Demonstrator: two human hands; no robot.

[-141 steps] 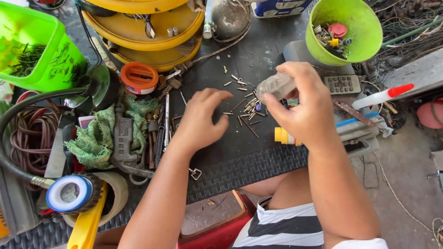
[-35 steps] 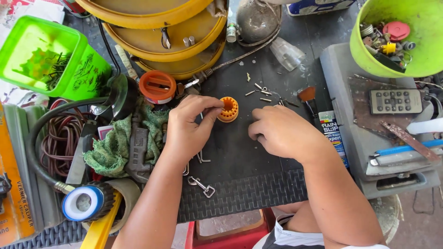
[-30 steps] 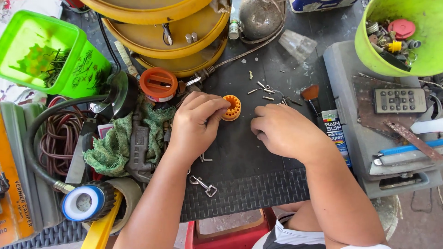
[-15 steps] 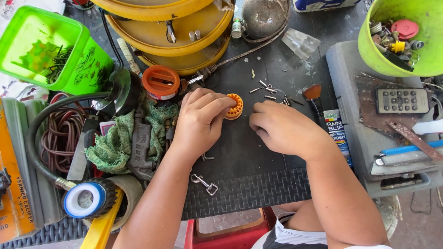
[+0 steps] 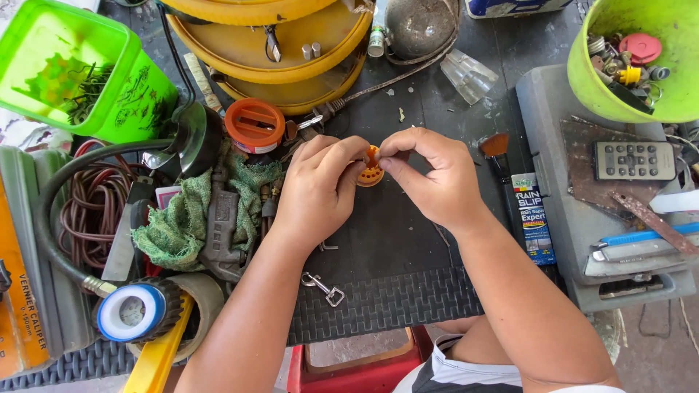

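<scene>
Bright, even daylight; soft short shadows lie under the hands point(image 5: 378, 182). The picture is sharp throughout. Slight wide-angle bending shows at the edges.

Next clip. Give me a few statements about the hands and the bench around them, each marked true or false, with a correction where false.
1. Both hands pinch the small orange disc. True: the left hand and right hand meet on it.
2. The remote control lies in the green bucket. False: it rests on the grey case below the bucket.
3. A green rag lies left of the left hand. True.
4. The metal snap hook is in the right hand. False: it lies loose on the black mat.
</scene>
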